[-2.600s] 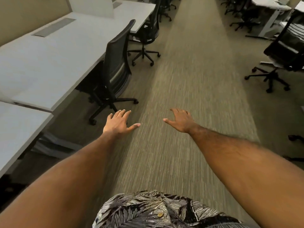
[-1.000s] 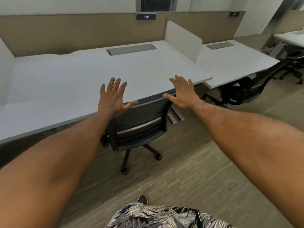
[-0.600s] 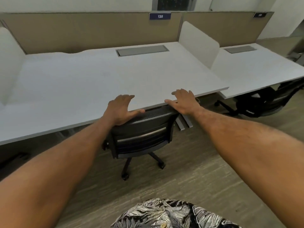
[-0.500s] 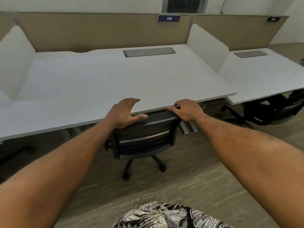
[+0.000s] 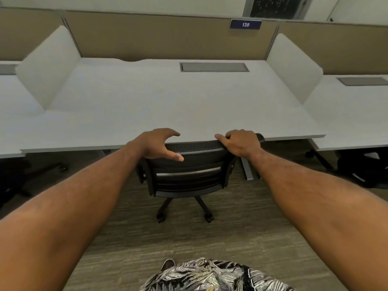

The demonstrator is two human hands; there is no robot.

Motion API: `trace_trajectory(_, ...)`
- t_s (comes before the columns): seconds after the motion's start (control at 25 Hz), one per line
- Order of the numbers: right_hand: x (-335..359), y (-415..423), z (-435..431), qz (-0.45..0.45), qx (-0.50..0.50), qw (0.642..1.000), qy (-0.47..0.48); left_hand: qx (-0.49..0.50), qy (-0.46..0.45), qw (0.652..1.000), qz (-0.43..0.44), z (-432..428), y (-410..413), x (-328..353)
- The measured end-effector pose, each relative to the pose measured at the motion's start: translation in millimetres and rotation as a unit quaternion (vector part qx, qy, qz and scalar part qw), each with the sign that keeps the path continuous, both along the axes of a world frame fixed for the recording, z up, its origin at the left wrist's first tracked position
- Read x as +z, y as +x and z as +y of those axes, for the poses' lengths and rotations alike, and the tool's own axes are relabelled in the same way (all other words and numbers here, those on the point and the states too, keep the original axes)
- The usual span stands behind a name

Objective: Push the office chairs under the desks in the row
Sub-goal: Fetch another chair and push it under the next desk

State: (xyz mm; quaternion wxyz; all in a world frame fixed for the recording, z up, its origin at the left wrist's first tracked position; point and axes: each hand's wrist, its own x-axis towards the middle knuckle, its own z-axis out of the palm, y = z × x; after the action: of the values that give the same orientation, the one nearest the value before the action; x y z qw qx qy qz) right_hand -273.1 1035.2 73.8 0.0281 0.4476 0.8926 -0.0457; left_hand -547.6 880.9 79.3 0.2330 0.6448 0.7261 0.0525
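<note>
The left hand (image 5: 156, 143) grips the top left corner of the chair (image 5: 189, 173), fingers curled forward over the rim and thumb laid across the rear face of the backrest; the right hand (image 5: 241, 142) holds the top right corner, fingers curled over the rim with the forefinger stretched along it toward the middle; both forearms reach out from the bottom corners of the view. The chair is black with a mesh top band; it stands square to the desk (image 5: 168, 101), the top of its backrest at the desk's front edge, the seat hidden beneath the desktop; its stem and two casters (image 5: 209, 218) show behind it on the carpet (image 5: 241, 238). The desk is white, with a grey hatch (image 5: 214, 67) set in near its back edge; a white divider (image 5: 48, 66) stands at its left side and another (image 5: 294, 66) at its right; a tan panel (image 5: 157, 36) runs behind, bearing a blue sign (image 5: 245, 24) that reads 139. To the right lies the next desk (image 5: 346, 114), with a dark right chair (image 5: 361, 169) partly under it; how far in it sits is unclear. At the bottom edge a leaf-patterned shirt (image 5: 210, 276) and the tip of a shoe (image 5: 168, 264) show.
</note>
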Motion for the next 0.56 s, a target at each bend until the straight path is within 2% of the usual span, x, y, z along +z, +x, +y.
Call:
trace_trajectory(0.12, -1.5, -9.3, 0.8, 0.017, 0.015, 1.000, 0.005, 0.050, 0.002, 0.999, 0.008, -11.3, -5.0, -3.6)
trace_trajectory(0.2, -3.1, -13.4, 2.8, 0.029, 0.031, 0.999, 0.018, 0.067, 0.010, 0.997, 0.043, -17.2, -6.2, -5.2)
trace_trajectory(0.32, -3.6, -17.9, 8.1, 0.033, 0.050, 0.998, 0.017, 0.071, 0.019, 0.992, 0.102, -18.5, -8.4, -8.5)
trace_trajectory(0.56, -5.1, -29.1, 15.1, 0.023, 0.030, 0.999, 0.004, 0.075, 0.028, 0.990, 0.119, -8.6, -20.1, -7.7)
